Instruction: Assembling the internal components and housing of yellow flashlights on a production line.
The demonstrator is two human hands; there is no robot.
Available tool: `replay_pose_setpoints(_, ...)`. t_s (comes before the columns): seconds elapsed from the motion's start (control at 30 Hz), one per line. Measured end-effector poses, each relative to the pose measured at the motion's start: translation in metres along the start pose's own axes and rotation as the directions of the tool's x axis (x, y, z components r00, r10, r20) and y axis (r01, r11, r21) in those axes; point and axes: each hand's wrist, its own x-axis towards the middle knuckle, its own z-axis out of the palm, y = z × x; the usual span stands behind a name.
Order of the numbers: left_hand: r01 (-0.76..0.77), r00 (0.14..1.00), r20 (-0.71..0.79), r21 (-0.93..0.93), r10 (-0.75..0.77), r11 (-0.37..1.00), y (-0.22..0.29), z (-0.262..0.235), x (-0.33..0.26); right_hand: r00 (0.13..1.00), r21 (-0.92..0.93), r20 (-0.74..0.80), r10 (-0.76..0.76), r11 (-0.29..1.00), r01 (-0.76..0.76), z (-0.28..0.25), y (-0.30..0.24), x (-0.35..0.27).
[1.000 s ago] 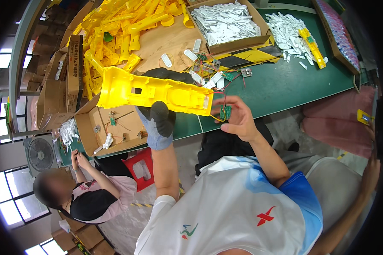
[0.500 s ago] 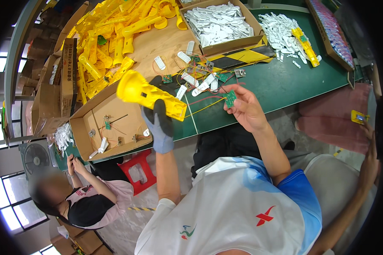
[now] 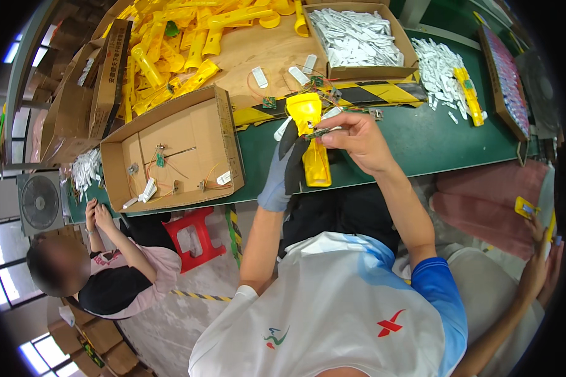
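My left hand (image 3: pixel 279 174), in a grey glove with black coating, is closed round a yellow plastic torch housing (image 3: pixel 317 168). The housing stands with its wide end away from me and its hollow side up. Between thumb and fingertips, my bare right hand (image 3: pixel 366 146) pinches a small circuit board (image 3: pixel 318 133), tilted almost edge-on over the middle of the housing. Whether the board touches the housing, I cannot tell. Just beyond the hands lie wired green boards (image 3: pixel 269 102) and white plastic strips (image 3: pixel 260 77), some hidden behind the housing.
To the left, a shallow cardboard box (image 3: pixel 188 135) holds a few wired parts. Yellow housings (image 3: pixel 163 50) are heaped behind it. A carton of white pieces (image 3: pixel 357 39) sits at the back, with a loose white pile (image 3: pixel 443 72) to its right. Co-workers sit on both sides.
The housing has swung from pointing left to standing nearly lengthwise before me. My right hand has brought the board in from the right to over the housing.
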Motion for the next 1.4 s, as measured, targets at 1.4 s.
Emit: replay_pose_setpoints(1.4, 0.077, 0.980, -0.188, 0.088, -0.059, 0.993, -0.022, 0.004, -0.007, 0.919, -0.242, -0.344, -0.192, 0.964, 0.111, 0.009, 0.035, -0.004)
